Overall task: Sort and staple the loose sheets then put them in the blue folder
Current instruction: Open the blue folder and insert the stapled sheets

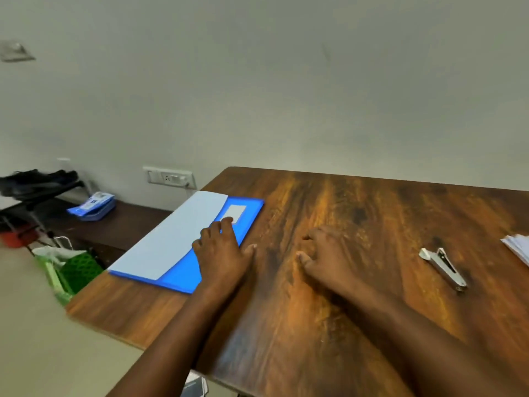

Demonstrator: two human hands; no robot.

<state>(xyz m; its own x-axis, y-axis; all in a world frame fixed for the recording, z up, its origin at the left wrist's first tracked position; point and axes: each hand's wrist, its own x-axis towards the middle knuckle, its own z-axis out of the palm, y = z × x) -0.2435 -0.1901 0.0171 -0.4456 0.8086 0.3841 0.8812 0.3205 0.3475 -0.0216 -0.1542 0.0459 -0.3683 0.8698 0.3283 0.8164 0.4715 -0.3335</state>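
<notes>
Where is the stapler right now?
In the head view, the stapler lies on the wooden table toward the right, between the right hand and the white sheets at the edge.

Your desk [357,213] is dark brown wood with a streaked grain that runs to orange in the middle. The folder [186,277] on it is bright blue, with a small pale label [235,213] near its far corner, and the sheet [171,239] lying over it is a light bluish white. You have a silver-grey metal stapler [443,267] and white papers [519,247] at the right edge. The wall [257,81] behind is plain off-white. Down to your left is a green lattice-patterned basket [78,272].
</notes>
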